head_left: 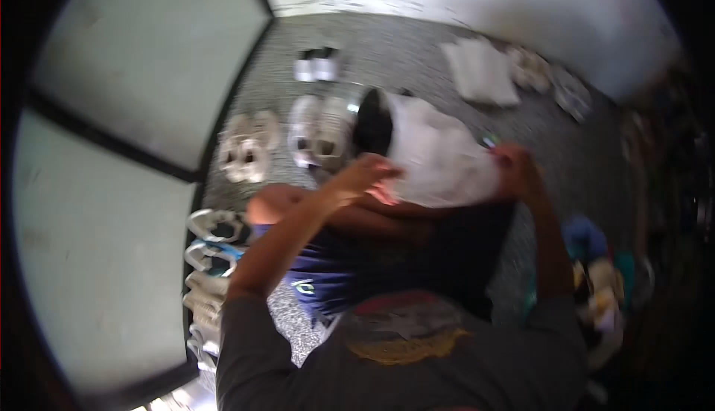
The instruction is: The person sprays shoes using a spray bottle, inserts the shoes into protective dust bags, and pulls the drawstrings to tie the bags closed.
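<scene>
A white cloth [447,158], blurred by motion, is stretched between my two hands above my crossed legs. My left hand [375,176] pinches its near left edge. At the cloth's right end, my right hand [514,169] has its fingers closed on the fabric. A black rounded thing [372,122] touches or lies just behind the cloth's left side; its kind is unclear. A small shiny spot [488,141] shows by my right fingers, too blurred to name.
Pairs of pale shoes [316,132] stand on the grey speckled floor [372,53], and more shoes [212,262] line the panelled wall [104,232] at left. A folded white cloth [480,71] lies at the back right beside other shoes [530,68]. A coloured pile [599,284] sits at right.
</scene>
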Demonstrator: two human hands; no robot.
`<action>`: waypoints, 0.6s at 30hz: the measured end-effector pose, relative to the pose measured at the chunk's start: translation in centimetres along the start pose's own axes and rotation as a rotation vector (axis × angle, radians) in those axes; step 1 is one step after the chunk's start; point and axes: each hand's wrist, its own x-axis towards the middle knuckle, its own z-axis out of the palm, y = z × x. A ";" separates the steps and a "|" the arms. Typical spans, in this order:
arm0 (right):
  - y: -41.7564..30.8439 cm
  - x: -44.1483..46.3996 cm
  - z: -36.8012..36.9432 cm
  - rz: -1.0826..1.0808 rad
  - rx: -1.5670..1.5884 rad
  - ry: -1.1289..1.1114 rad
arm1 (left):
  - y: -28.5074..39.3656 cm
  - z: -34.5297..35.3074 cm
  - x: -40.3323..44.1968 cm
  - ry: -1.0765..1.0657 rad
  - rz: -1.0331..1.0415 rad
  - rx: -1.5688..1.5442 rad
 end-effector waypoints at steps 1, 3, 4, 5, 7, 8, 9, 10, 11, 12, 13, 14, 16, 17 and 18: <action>-0.1 -0.3 0.4 0.191 0.025 -0.104 | -0.5 -0.3 -0.2 -0.052 0.007 0.030; -4.0 -0.8 -0.1 0.330 -0.168 -0.092 | -0.8 1.2 -0.9 0.040 -0.021 -0.015; -3.6 -1.5 -0.1 0.336 -0.206 -0.081 | -1.2 2.0 -0.5 0.007 0.001 -0.020; -2.8 -2.2 1.1 0.394 -0.264 -0.085 | -1.6 2.4 -0.5 -0.001 0.016 -0.082; -2.6 -2.4 1.1 0.423 -0.309 -0.063 | -1.6 2.6 -0.4 -0.011 0.054 -0.150; -2.4 -3.0 0.2 0.422 -0.302 -0.138 | -1.4 2.8 0.0 -0.001 0.079 -0.141; -2.1 -3.2 -0.4 0.419 -0.289 -0.224 | -1.2 3.2 0.0 0.005 0.089 -0.102; -2.3 -2.3 -1.3 0.379 -0.207 -0.248 | -1.4 3.5 -0.2 0.028 0.092 -0.069; -3.7 -0.1 -2.3 0.323 -0.118 -0.286 | -1.5 3.4 -0.3 0.019 0.064 -0.069; -6.7 2.9 -3.0 0.163 0.036 -0.239 | -2.2 3.7 -0.2 0.033 0.026 -0.078; -11.1 6.2 -3.7 0.001 0.214 -0.215 | -3.4 3.7 0.3 -0.021 0.009 -0.109; -16.1 9.5 -4.0 -0.260 0.289 -0.187 | -3.1 4.4 -0.2 -0.046 -0.029 -0.052; -24.6 14.2 -3.2 -0.554 0.508 -0.375 | -3.4 5.6 -1.1 0.026 0.027 -0.060; -28.7 15.8 -2.1 -0.683 0.577 -0.432 | -3.8 5.9 -1.3 0.046 0.064 -0.065; -33.7 16.6 -1.7 -0.761 0.455 -0.553 | -4.2 6.1 -2.1 0.078 0.090 -0.059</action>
